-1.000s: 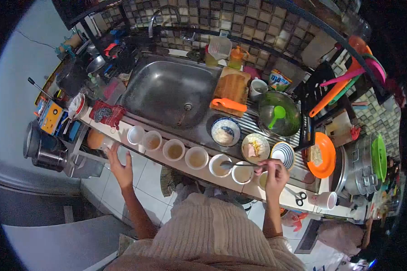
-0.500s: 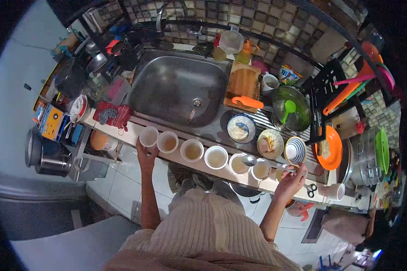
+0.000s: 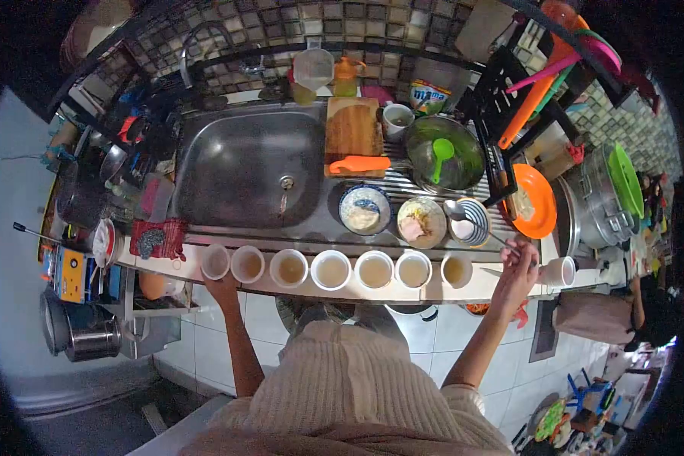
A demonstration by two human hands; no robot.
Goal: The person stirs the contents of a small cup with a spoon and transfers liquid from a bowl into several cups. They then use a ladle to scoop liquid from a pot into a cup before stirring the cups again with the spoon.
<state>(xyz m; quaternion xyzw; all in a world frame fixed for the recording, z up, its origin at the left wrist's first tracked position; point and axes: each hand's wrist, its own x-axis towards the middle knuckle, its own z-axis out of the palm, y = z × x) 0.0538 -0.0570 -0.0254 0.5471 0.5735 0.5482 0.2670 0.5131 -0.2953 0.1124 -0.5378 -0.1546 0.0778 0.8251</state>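
A row of several plastic cups with cloudy yellowish liquid, one being the middle cup [image 3: 331, 270], stands along the counter's front edge. My left hand [image 3: 222, 292] grips the leftmost cup [image 3: 215, 262], which looks nearly empty. In my right hand [image 3: 518, 272] is a metal spoon [image 3: 454, 210], held by the handle, its bowl over the blue-striped bowl [image 3: 482, 223] with something white inside. Beside that stand a bowl of pinkish and yellow food [image 3: 422, 222] and a patterned bowl of pale food [image 3: 364, 210].
Behind are a steel sink [image 3: 243, 167], a wooden board [image 3: 353, 133] with an orange-handled tool [image 3: 359, 164], and a pot [image 3: 456, 178] holding a green spoon. An orange plate [image 3: 536, 201] and a white cup [image 3: 558, 271] are at right. A red cloth [image 3: 158, 239] lies at left.
My right hand has moved the spoon from above the row of cups to the striped bowl. My left hand stays at the leftmost cup. The view has swung to the right.
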